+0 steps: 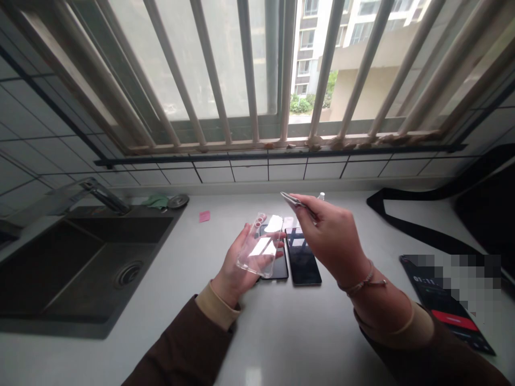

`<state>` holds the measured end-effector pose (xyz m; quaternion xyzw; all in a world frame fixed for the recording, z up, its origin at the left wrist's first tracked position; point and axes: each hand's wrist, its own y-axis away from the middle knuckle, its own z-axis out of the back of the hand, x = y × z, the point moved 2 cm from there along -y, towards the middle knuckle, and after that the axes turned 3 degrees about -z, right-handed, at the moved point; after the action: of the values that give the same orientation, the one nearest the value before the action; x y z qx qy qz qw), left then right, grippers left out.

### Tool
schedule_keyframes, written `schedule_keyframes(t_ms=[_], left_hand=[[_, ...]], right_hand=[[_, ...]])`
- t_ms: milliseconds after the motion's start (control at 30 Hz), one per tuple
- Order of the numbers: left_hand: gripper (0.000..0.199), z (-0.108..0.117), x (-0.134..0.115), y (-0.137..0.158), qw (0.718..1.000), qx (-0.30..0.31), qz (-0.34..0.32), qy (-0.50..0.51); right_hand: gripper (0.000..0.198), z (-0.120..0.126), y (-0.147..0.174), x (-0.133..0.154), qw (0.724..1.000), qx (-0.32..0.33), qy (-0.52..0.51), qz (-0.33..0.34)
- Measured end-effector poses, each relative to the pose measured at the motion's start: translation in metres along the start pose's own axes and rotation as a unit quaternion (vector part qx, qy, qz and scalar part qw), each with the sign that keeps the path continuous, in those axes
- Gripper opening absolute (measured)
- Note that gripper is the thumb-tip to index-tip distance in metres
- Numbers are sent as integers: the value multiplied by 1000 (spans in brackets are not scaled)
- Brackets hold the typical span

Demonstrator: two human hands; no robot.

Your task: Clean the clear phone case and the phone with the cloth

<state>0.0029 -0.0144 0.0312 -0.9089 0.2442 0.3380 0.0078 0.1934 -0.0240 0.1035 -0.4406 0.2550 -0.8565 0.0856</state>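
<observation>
My left hand (235, 262) holds a clear phone case (257, 252) tilted above the counter, its camera cutouts at the upper end. Pinched in my right hand (330, 225) is a thin, folded, light-grey piece (290, 198); whether it is cloth or something stiffer I cannot tell. It is up and to the right of the case, apart from it. Beneath my hands two dark phones lie side by side on the counter. The right phone (304, 262) shows a black screen, while the left phone (278, 269) is partly hidden behind the case and my fingers.
A dark sink (108, 321) with a faucet (107, 198) is at the left. Beside it lie a green cloth (156, 201) and a round metal strainer (177, 201). A pink note (204, 216) is on the counter (181, 332). At right are a lit phone (426, 300) and a black strap (422, 225).
</observation>
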Motion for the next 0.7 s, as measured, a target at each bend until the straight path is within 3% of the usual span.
schedule_keyframes(t_ms=[67, 200, 333, 433, 533, 633, 700], left_hand=[[52, 2, 1, 1, 1000, -2, 7, -13], [48, 4, 3, -1, 1000, 1, 18, 0], [45, 4, 6, -5, 999, 4, 22, 36], [38, 5, 6, -5, 999, -19, -5, 43], [43, 10, 2, -5, 998, -58, -9, 26], [60, 13, 0, -4, 996, -37, 77, 40], [60, 13, 0, -4, 994, -16, 93, 52]], right_hand=[[30, -3, -3, -9, 999, -1, 33, 31], [32, -23, 2, -15, 994, 88, 46, 51], [31, -38, 13, -7, 964, 209, 80, 143], [29, -35, 19, 5, 944, 254, 86, 193], [32, -24, 25, 21, 934, 297, 26, 197], [30, -13, 30, 39, 910, 359, -85, 189], [30, -8, 30, 46, 893, 385, -147, 181]])
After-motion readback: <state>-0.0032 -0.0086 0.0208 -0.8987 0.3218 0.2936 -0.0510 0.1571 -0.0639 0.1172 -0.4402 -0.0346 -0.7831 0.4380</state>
